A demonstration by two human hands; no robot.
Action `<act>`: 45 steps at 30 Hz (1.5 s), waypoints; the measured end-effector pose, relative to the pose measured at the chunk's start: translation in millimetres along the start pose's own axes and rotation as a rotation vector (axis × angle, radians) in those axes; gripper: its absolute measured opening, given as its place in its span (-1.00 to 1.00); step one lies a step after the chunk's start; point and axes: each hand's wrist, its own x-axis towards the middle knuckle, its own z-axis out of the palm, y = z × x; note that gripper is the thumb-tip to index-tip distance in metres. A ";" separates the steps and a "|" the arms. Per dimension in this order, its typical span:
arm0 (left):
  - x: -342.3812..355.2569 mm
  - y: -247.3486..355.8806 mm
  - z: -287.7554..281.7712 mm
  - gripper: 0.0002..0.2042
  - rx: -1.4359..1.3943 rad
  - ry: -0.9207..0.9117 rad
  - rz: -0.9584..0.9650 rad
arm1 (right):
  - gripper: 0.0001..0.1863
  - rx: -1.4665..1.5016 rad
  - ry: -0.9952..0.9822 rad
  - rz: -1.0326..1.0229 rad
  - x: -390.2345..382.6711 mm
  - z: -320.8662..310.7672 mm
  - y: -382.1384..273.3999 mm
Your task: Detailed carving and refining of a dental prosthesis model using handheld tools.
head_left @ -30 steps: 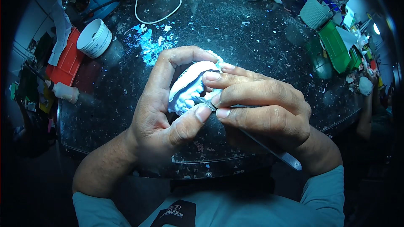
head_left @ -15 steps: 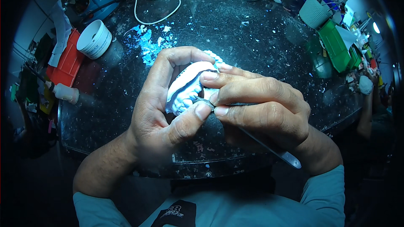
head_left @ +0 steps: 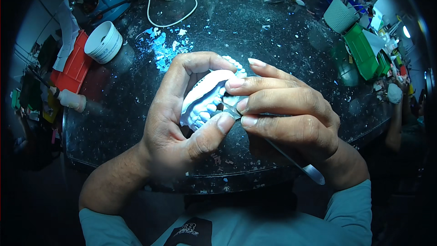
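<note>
In the head view, the left hand (head_left: 166, 111) has its fingers wrapped around the cast (head_left: 203, 102), above the near middle of the worktop (head_left: 109, 123); the right hand's (head_left: 296, 114) fingers pinch the tool (head_left: 312, 172). The cast looks stiff, light and brittle, best held by its base, clear of the teeth.

The left forearm (head_left: 116, 168) and right forearm (head_left: 350, 164) slant inward from the lower corners, bringing the hands close together in front of the body. The left hand (head_left: 166, 114) is curled into a C, its upper finger arched over and its thumb (head_left: 205, 141) slanting up toward the right fingertips (head_left: 249, 120). The right hand (head_left: 302, 114) shows its back, lower digits bunched in a grip, the topmost finger (head_left: 273, 70) raised apart.
</note>
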 end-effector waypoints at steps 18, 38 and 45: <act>0.8 8.5 5.3 -0.44 -0.201 0.073 -0.211 | -0.69 -0.025 0.000 -0.037 2.2 -0.7 5.6; -0.7 9.2 2.5 -0.48 -0.140 0.053 -0.208 | -0.73 -0.029 0.024 -0.069 1.4 4.1 8.8; -0.7 6.1 2.1 -0.46 -0.068 0.050 -0.147 | -0.81 0.087 0.181 -0.043 0.6 11.6 4.6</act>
